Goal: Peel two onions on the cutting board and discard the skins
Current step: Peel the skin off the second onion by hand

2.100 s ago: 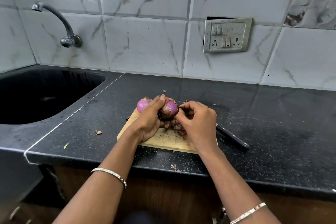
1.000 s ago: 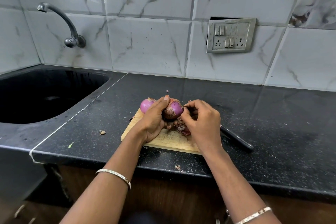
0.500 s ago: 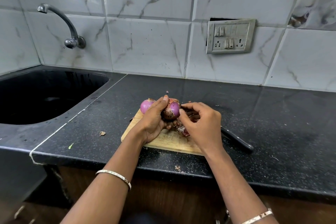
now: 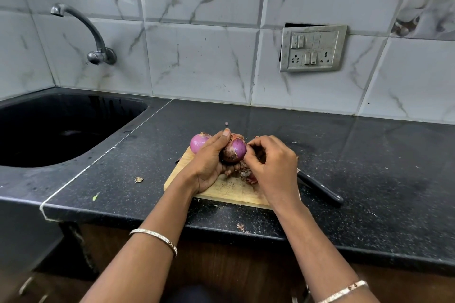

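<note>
At the far left a black sink [image 4: 61, 128] sits under a wall tap [image 4: 96, 39], with stray flecks of skin [image 4: 138, 179] on the dark counter [image 4: 369, 155] beside it. On the wooden cutting board [image 4: 229, 190], a smooth pink onion [image 4: 198, 143] rests at the back left corner, looking already peeled. My left hand [image 4: 209, 162] wraps closed around the second onion [image 4: 234, 151], held just above the board, thumb over its top; brown patches cover its lower half while the upper right side shows clean purple. My right hand [image 4: 273, 167] pinches at the onion's right side, fingertips together, though I cannot tell whether a strip of skin is caught between them. Loose peelings [image 4: 248, 176] pile on the board beneath. A black-handled knife [image 4: 320, 188] lies off the board's right edge. To do this well, I judge, I should grip the papery edge close to the flesh, pull downward toward the root, and turn the onion in my left palm to reach the brown side. Discarding is not yet done.
</note>
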`<state>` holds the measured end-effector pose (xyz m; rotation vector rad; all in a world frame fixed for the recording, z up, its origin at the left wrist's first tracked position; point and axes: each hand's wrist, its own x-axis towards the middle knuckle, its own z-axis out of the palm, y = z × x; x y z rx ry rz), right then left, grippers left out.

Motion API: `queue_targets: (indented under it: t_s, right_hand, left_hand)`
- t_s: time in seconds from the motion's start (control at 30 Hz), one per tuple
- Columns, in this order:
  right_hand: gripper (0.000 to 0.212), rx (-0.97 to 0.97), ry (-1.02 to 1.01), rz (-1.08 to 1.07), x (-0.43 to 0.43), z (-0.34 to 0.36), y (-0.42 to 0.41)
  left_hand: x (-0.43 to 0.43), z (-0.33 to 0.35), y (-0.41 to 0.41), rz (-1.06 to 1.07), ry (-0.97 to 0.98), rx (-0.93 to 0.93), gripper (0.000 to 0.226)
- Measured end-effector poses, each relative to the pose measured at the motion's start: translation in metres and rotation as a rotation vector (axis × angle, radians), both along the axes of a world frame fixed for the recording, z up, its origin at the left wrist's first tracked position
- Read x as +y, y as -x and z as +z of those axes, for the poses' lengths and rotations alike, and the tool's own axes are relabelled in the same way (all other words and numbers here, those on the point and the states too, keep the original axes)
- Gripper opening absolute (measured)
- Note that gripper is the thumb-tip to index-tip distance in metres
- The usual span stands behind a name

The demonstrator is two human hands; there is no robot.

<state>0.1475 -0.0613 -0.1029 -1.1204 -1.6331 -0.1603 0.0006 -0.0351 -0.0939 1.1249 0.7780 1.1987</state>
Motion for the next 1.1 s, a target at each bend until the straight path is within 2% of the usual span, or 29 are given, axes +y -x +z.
queue_targets:
  t_s: [0.3, 0.47, 0.6, 0.87, 1.1]
  right_hand:
    - [0.005, 0.128, 0.062, -0.046, -0.0007, 0.0036, -0.0047]
    - [0.011, 0.265, 0.151, 0.071, -0.0068, 0.0078, -0.0045]
    - [0.017, 0.191, 0.14, 0.095, -0.0057, 0.0073, -0.003]
    - [0.006, 0.246, 0.075, 0.105, -0.0036, 0.0063, -0.0035]
    - [0.004, 0.129, 0.078, 0.015, -0.0034, 0.0028, -0.0043]
  left_hand:
    - [-0.001, 0.0001, 0.0021, -0.033, -0.027, -0.026, 0.037]
    - [-0.0009, 0.0, 0.0013, -0.028, -0.039, -0.051, 0.035]
    - [0.0015, -0.0023, 0.0023, -0.039, -0.058, -0.018, 0.032]
    - [0.0021, -0.0026, 0.0024, -0.065, -0.094, 0.021, 0.034]
    - [0.0017, -0.0027, 0.0032, -0.071, -0.102, 0.035, 0.035]
